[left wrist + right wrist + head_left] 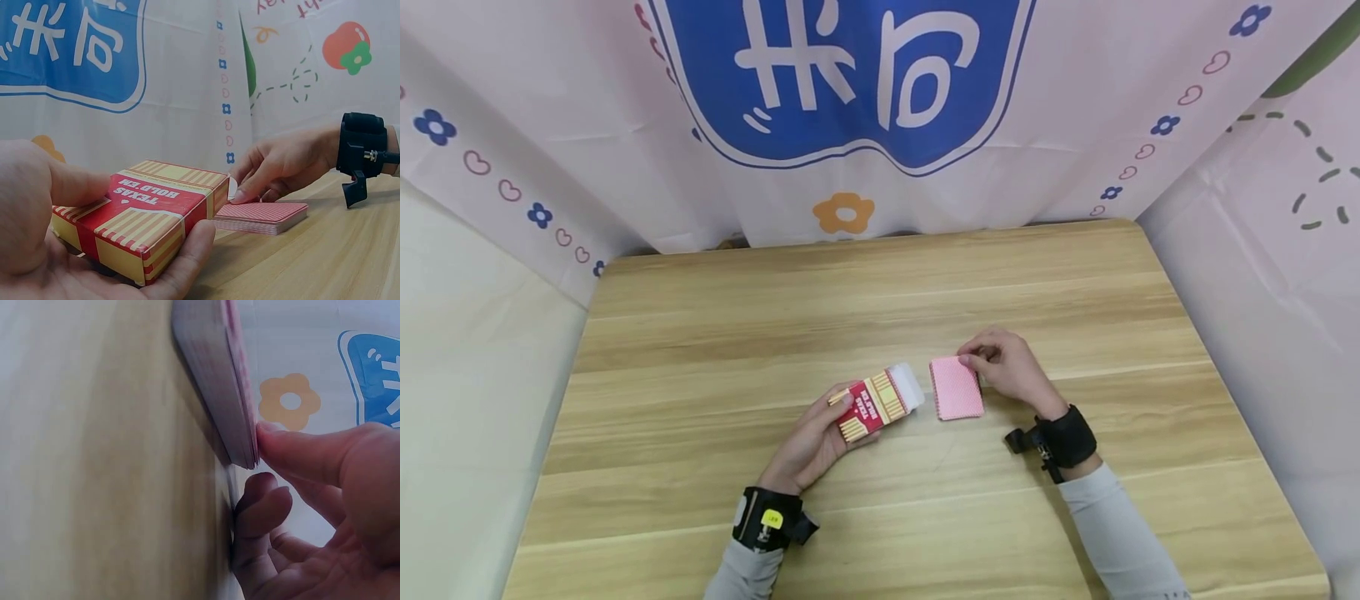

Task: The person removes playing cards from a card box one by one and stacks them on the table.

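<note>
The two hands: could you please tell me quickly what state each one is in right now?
Left hand: closed, holding the card box.
Right hand: touching the card stack; whether it pinches it cannot be told.

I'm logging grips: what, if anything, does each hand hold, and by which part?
Left hand: the box, by the end opposite its white flap. Right hand: thumb on the deck's far-right corner; grip unclear.

A wood-grain table (925, 508) bears a pink-backed card stack (957, 392).
</note>
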{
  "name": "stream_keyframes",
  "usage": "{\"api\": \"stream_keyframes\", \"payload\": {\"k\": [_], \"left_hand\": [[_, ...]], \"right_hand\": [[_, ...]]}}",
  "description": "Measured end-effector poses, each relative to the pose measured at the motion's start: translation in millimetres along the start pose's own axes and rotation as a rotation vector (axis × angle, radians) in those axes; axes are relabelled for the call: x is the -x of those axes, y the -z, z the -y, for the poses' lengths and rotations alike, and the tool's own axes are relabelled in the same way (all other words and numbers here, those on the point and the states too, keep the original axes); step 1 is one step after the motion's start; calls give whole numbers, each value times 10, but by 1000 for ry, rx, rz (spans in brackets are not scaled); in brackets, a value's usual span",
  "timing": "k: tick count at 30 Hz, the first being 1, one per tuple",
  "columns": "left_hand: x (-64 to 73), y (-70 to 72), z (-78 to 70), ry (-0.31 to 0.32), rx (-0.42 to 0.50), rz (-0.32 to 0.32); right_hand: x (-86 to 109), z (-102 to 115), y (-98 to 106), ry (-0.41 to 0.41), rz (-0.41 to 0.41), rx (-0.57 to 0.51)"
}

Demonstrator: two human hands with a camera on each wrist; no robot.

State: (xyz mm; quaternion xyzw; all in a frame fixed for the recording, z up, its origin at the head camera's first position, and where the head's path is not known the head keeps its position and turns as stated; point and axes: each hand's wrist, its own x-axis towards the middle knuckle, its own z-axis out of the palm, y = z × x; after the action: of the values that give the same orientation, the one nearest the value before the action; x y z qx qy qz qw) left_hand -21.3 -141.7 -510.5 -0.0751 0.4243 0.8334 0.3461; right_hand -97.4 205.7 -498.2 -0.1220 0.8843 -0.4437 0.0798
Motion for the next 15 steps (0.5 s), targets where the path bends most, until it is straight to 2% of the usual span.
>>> {"api": "stream_keyframes", "payload": {"k": [8,15], "left_hand": [[-2,-18,-22,-5,-7,-6],[5,-16,-13,3,-5,-7]], "right_hand": [[-13,2,6,-24,7,14],[9,14,9,-28,3,-17]]}}
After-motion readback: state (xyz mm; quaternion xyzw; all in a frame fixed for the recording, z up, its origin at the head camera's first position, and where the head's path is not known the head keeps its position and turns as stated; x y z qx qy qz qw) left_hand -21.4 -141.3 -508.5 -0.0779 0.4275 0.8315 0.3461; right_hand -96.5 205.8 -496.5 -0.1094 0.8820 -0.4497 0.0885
